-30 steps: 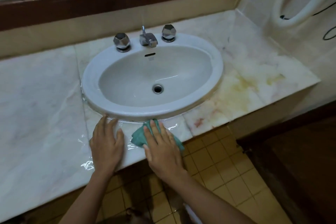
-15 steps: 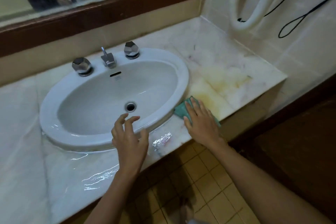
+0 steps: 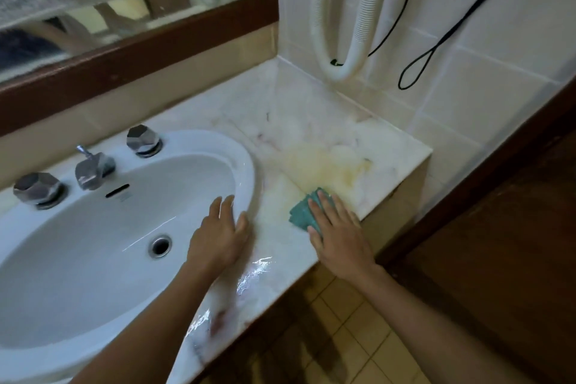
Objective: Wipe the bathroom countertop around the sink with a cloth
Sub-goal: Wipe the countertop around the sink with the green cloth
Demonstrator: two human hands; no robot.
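Note:
A white oval sink (image 3: pixel 246 165) is set into a pale marble countertop (image 3: pixel 314 121) with a yellowish stain to the right of the basin. My right hand (image 3: pixel 338 231) presses flat on a folded teal cloth (image 3: pixel 300 212) near the counter's front right edge, at the lower rim of the stain. My left hand (image 3: pixel 218 235) rests with fingers spread on the sink's right rim and holds nothing. A wet, shiny patch (image 3: pixel 252 274) lies on the counter in front of the sink.
Chrome faucet (image 3: pixel 92 168) and two faceted knobs (image 3: pixel 37 188) (image 3: pixel 143 140) stand behind the basin. A wood-framed mirror (image 3: pixel 131 50) hangs above. A white corrugated hose (image 3: pixel 352 40) and black cables (image 3: pixel 436 50) hang on the tiled right wall. The counter ends at right; tan floor tiles lie below.
My right hand slid the cloth from the front of the sink rightward onto the stained area. My left hand moved from the counter edge up onto the sink's right rim. The view turned right.

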